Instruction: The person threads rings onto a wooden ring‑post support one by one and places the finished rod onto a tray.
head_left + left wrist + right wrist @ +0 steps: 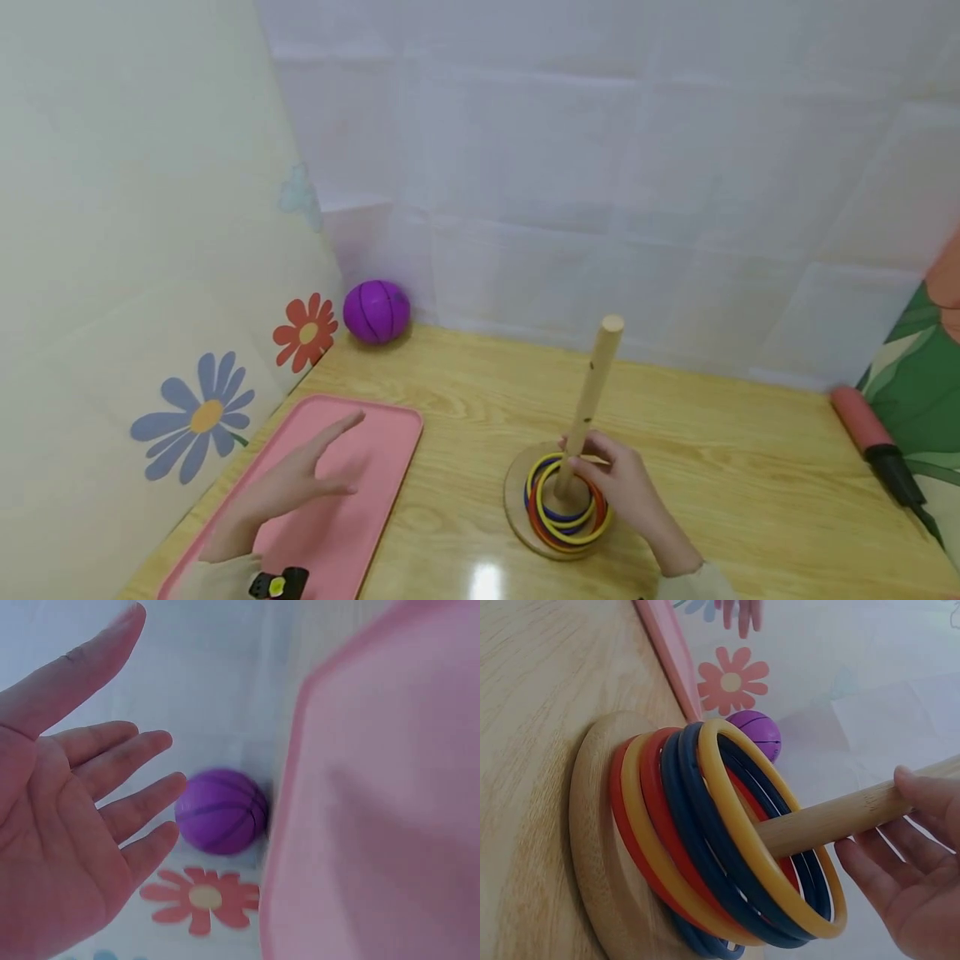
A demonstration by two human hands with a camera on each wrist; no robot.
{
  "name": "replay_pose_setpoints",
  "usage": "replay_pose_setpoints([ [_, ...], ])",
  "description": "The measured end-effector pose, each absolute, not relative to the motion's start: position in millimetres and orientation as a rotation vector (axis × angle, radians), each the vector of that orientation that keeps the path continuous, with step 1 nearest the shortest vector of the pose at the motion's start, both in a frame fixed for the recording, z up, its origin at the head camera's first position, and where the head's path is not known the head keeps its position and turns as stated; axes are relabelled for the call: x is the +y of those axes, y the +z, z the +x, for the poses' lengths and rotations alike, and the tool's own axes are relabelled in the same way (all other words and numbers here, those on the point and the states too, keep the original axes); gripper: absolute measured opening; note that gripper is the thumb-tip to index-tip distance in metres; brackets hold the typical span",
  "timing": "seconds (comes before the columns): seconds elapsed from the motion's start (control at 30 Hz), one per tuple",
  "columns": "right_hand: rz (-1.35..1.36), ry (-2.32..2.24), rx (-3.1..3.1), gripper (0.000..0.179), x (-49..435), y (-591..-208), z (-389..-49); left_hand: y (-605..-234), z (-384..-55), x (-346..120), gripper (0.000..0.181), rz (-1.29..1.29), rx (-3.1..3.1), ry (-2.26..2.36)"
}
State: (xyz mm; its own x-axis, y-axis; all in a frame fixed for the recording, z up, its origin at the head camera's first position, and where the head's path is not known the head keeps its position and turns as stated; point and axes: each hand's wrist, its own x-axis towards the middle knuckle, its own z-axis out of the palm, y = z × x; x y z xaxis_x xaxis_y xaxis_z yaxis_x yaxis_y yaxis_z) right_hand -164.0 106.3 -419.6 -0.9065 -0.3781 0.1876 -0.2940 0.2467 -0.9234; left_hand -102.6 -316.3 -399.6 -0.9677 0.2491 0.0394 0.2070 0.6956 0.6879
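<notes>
Several red, yellow and blue rings (739, 832) lie stacked around an upright wooden pole (594, 383) on a round wooden base (592, 825). Just above the rings, my right hand (618, 483) holds the pole between thumb and fingers. The thumb (922, 791) lies on one side of it, and the fingers reach around the other, partly hidden. My left hand (300, 475) hovers over a pink tray (393, 417), thumb and fingers spread. Its bare palm (60, 855) shows in the left wrist view.
A purple ball (377, 312) sits in the back left corner of the table, against the white sheet (525, 167). A red and black hand pump (877, 442) lies at the right edge. Flower decorations (206, 417) cover the left wall.
</notes>
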Motion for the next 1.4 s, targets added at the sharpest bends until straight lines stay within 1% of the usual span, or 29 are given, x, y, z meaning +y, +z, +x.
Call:
replay_pose_setpoints([
  [0.13, -0.644, -1.735, 2.437, 0.032, 107.1, -419.6, -164.7, -403.0, -94.9, -341.7, 0.084, 0.404, 2.873, 1.141],
  [0.23, -0.643, -1.723, 2.439, 0.031, 107.2, -419.0, -164.9, -405.7, -89.3, -359.4, 0.083, 0.373, 2.855, 1.15],
  [0.37, -0.663, -1.723, 2.441, 0.03, 107.2, -418.5, -165.0, -407.3, -81.4, -380.1, 0.083, 0.289, 2.865, 1.105],
  [0.53, -0.627, -1.737, 2.44, 0.031, 106.8, -418.7, -165.0, -415.6, -73.7, -402.2, 0.085, 0.229, 2.86, 1.083],
  [0.67, -0.632, -1.752, 2.444, 0.031, 106.9, -420.0, -164.6, -421.2, -69.0, -416.2, 0.087, 0.108, 2.833, 1.009],
  [1.03, -0.615, -1.73, 2.432, 0.033, 106.9, -421.4, -165.5, -425.8, -63.6, -444.0, 0.09, -0.014, 2.64, 0.987],
  [1.23, -0.577, -1.746, 2.412, 0.032, 106.5, -420.2, -164.8, -428.3, -63.0, -450.0, 0.08, 0.057, 2.714, 0.882],
  [1.4, -0.579, -1.733, 2.431, 0.031, 106.1, -420.1, -164.7, -427.0, -62.8, -449.0, 0.079, 0.01, 2.714, 0.847],
])
